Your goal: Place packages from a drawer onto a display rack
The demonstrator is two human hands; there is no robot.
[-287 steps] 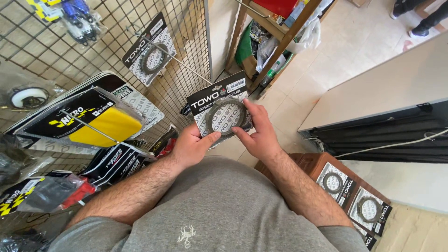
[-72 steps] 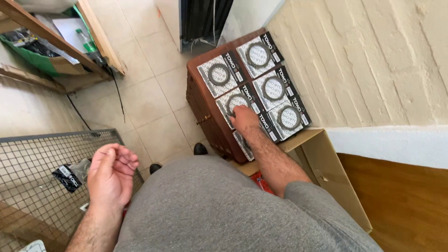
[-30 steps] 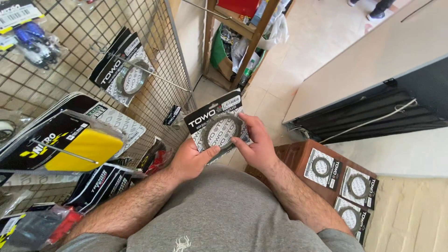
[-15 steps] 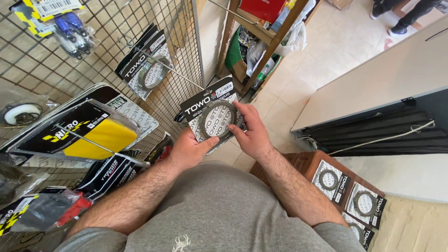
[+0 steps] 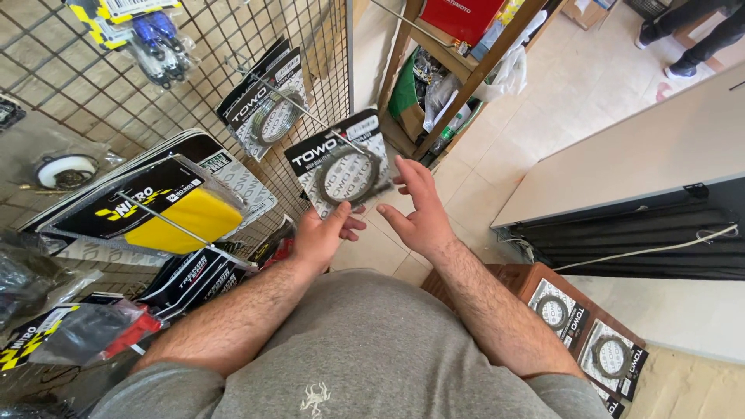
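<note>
Far left on the wire grid panel point(image 5: 93, 85), a blister pack with blue parts point(image 5: 151, 35) up top, a clear bag with a white round part point(image 5: 58, 169) below it, and a black-and-yellow flat pack point(image 5: 159, 209) slid on a long hook. Further down, more dark packs point(image 5: 194, 275) and a bag with a red piece point(image 5: 116, 330) near the grey shirt point(image 5: 372, 349). Next along, a hanging stack of ring packs point(image 5: 268, 109) on a peg point(image 5: 310, 116). At centre, one carded pack with a dark ring under clear plastic point(image 5: 345, 171), its top hole at the tip of that peg, its lower edge pinched from beneath by the left hand point(image 5: 318, 237), thumb on the front. Just to the right, the right hand point(image 5: 419, 209) spread loose with fingers apart, beside the pack's right edge, gripping nothing; touching or not, hard to tell. Behind, a wooden shelf unit point(image 5: 458, 85) full of bags and boxes. Lower right, a brown box point(image 5: 528, 283) topped with more ring packs point(image 5: 555, 310).
</note>
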